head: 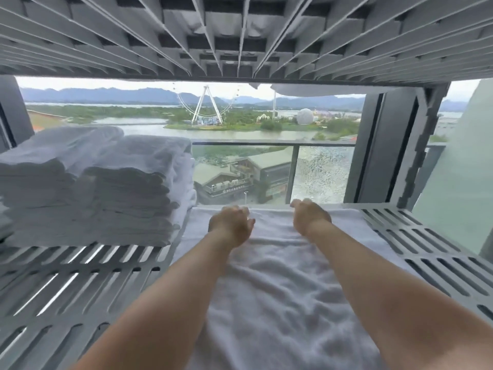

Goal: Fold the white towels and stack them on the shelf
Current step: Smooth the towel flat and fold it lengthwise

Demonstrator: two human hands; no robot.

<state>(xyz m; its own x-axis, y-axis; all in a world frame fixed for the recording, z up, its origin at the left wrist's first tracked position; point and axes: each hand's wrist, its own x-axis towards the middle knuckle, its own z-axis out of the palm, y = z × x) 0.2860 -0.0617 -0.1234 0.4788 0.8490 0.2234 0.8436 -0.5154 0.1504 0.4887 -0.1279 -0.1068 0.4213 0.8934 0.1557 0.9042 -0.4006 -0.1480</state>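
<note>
- The white terry towel lies flat and lengthwise on the grey slotted plastic shelf, reaching from the near edge to the back edge.
- My left grip and right grip, both bare hands, sit on the towel's far hem. The fingers curl down over it and look clamped on the cloth, though the fingertips are hidden.
- The stack of folded white towels stands on the same shelf to the left, its right side just beside the flat towel.
- Risks, as I judge them:
  - An uneven pull by the two grips would skew the fold.
  - The far hem sits at the shelf's back lip and could slip over it.
  - A left forearm swinging wide could nudge the stack.
  - The grey slatted upper shelf hangs low, so a high lift could catch on it.
- I see no label on any towel. A sign on the building outside the window is too small to read.
</note>
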